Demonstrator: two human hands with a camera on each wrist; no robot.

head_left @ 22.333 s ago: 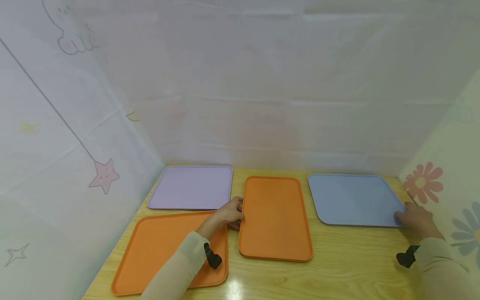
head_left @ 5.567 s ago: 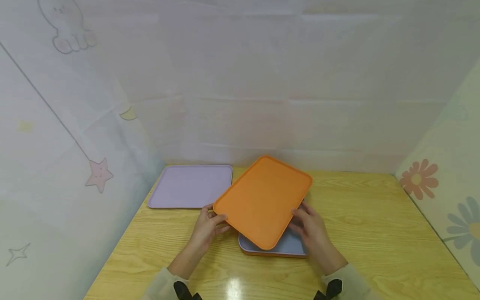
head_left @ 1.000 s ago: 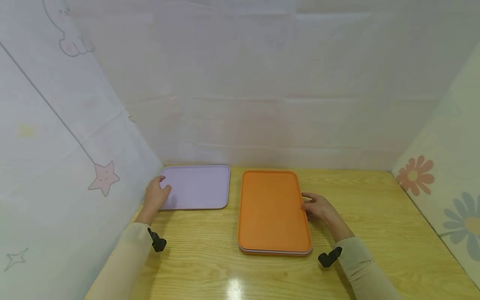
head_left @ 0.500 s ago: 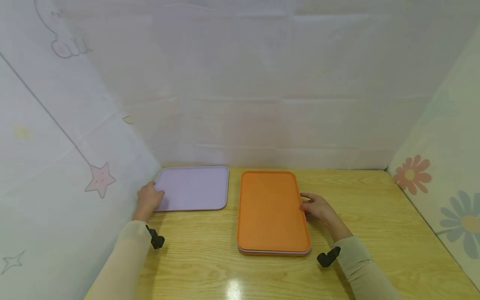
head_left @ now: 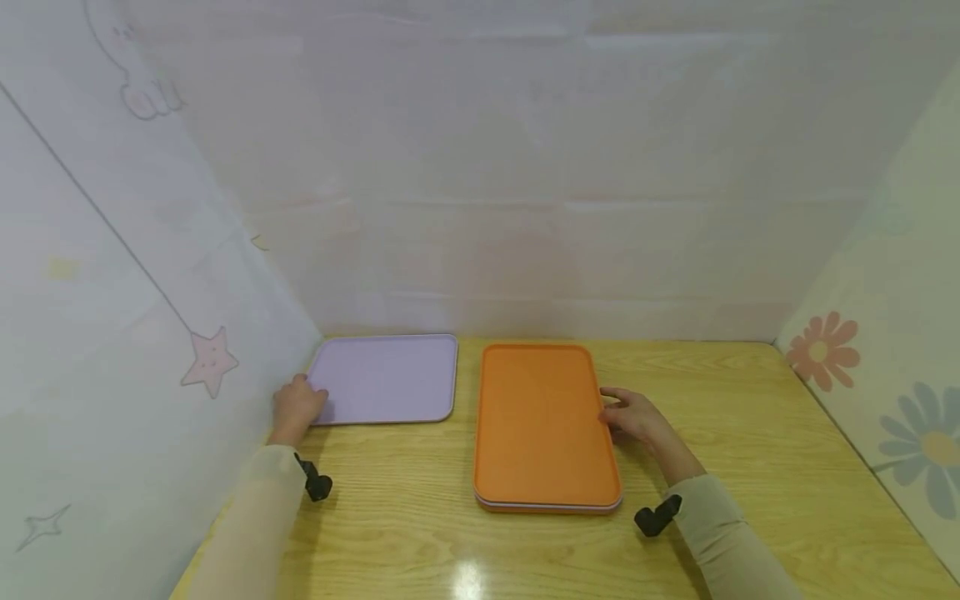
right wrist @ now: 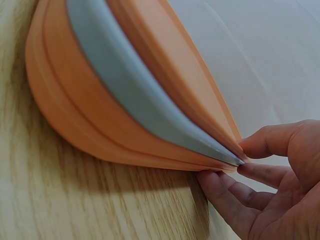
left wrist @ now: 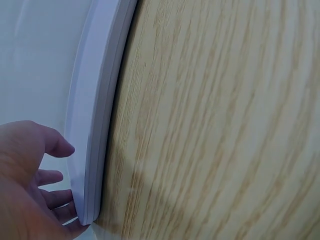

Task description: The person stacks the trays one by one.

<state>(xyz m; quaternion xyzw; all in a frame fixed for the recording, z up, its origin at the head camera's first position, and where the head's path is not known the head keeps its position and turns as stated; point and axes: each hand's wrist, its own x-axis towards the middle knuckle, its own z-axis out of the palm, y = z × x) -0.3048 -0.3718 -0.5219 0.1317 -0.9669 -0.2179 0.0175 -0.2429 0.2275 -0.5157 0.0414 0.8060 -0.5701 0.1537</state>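
A lilac tray (head_left: 386, 379) lies flat at the back left of the table. My left hand (head_left: 297, 407) is at its left end; the thumb reaches over the rim and the curled fingers meet the outer edge. In the left wrist view, the rim of the lilac tray (left wrist: 95, 100) shows layered lines; I cannot tell if it is more than one tray. An orange tray (head_left: 543, 425) tops a stack at the middle, with a blue tray (right wrist: 130, 95) under it and more orange below. My right hand (head_left: 637, 417) touches the stack's right edge with thumb and fingertips.
The wooden table (head_left: 390, 533) has a patterned sheet (head_left: 480, 208) standing behind it and along both sides. The left side sheet (head_left: 172, 467) is close to my left arm. Small black cameras (head_left: 657, 517) sit on both wrists.
Trays that lay apart at left and right are now stacked in the middle. In the last second my left hand has lowered to the lilac tray's left edge; my right hand stays put.
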